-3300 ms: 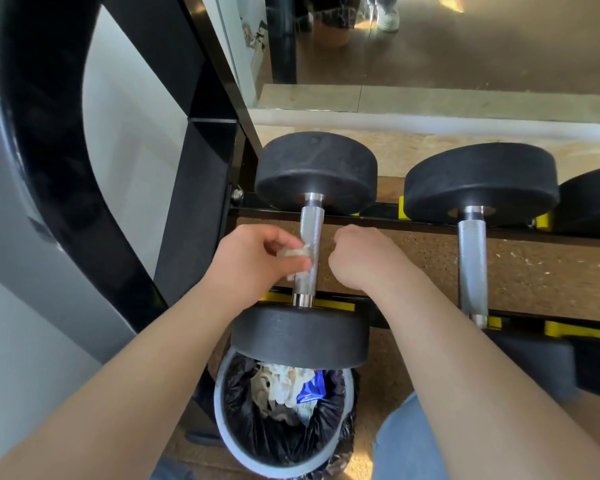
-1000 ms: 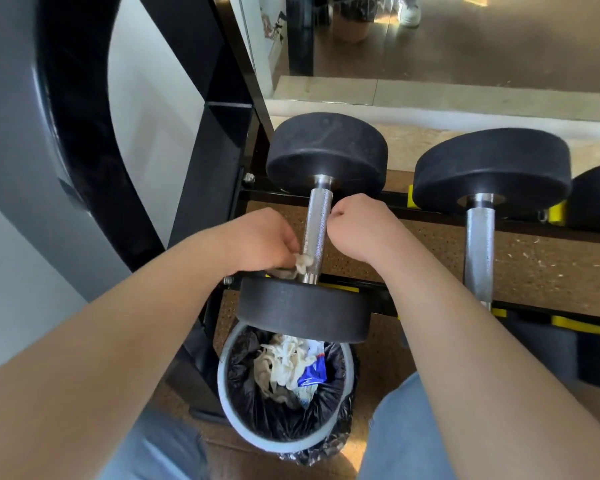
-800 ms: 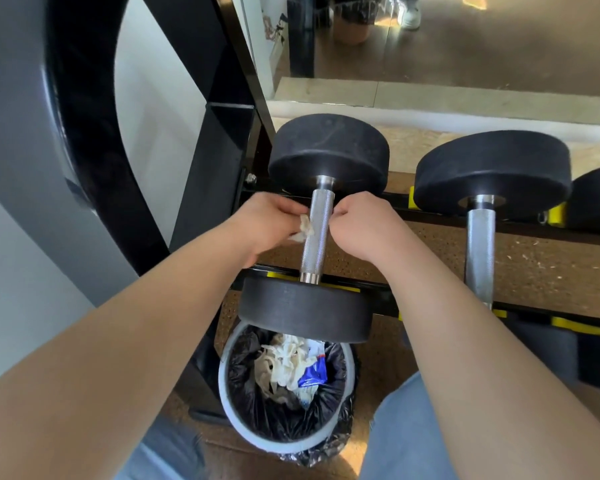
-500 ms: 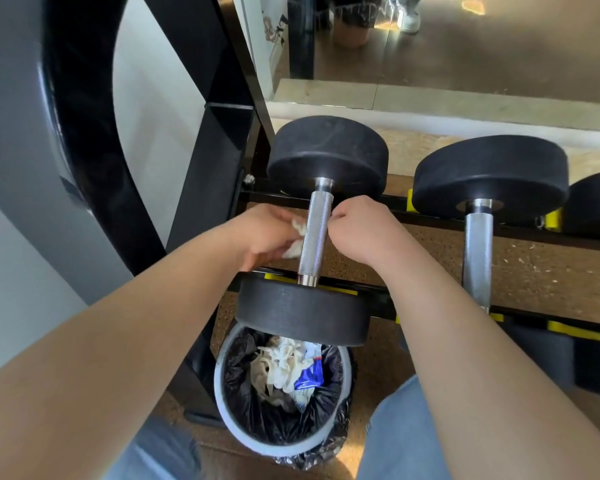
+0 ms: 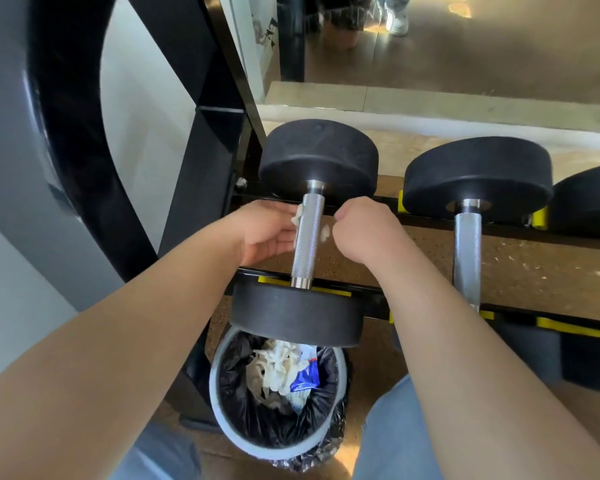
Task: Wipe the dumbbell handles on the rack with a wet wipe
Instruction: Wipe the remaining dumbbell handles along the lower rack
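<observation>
dumbbell handle (image 5: 307,242) of the leftmost weight sits at the centre of the frame, knurled steel running from the far black head down to the near one, lying across the rack (image 5: 208,161) rails. we hold the wet wipe (image 5: 297,214) against its upper part. our left hand (image 5: 267,232) has its fingers laid together and lightly bent, pinching one white end just left of the bar. our right hand (image 5: 364,230) is curled into a fist with the thumb on the forefinger, and a second white scrap shows between it and the bar, so we judge it pinches the other end. the middle of the wipe is hidden, probably looped under the bar.

to do this well we pull both ends taut, saw the wipe side to side, and work it along the whole bar to the near collar, since knurling traps grime. we judge the job is at an early stage: the second handle (image 5: 467,251), at right of centre, waits bare.

below the near head, at bottom centre, a lined bin (image 5: 222,420) holds crumpled white wipes (image 5: 274,368) and a blue wrapper (image 5: 303,375). a speckled brown surface shows between the rails, and a mirror (image 5: 465,46) fills the upper right.
</observation>
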